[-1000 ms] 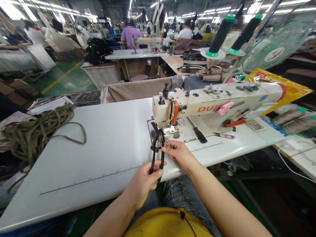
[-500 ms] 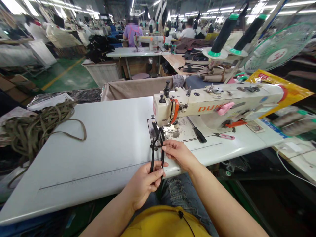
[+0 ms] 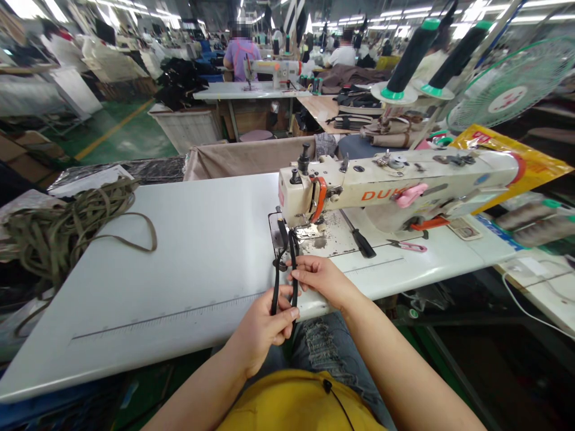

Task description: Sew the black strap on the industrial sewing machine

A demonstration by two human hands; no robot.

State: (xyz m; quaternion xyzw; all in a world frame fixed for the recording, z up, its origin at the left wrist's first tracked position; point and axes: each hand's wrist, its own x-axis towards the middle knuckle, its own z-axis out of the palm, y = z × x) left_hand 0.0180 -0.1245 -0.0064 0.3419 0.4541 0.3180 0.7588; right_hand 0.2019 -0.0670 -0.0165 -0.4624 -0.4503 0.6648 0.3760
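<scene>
A narrow black strap [image 3: 294, 281] runs in two strands from under the needle end of the sewing machine [image 3: 341, 190] toward the table's front edge. My left hand [image 3: 272, 320] is closed on the strap near that edge, with one strand passing between its fingers. Just above and to the right, my right hand [image 3: 321, 278] pinches the right strand between thumb and fingers. Both hands sit in front of the metal needle plate [image 3: 309, 233]. The strap's lower end drops below the left hand and is partly hidden by it.
A black-handled screwdriver [image 3: 363, 244] and pink thread snips [image 3: 407, 246] lie right of the hands. A heap of olive strap [image 3: 67, 233] covers the table's left end. Thread cones [image 3: 412, 60] and a fan [image 3: 512, 90] stand behind. A person in purple [image 3: 241, 57] sits farther back.
My right hand has slid slightly left along the strap, and the left hand has shifted a little left. Both keep hold of the strap.
</scene>
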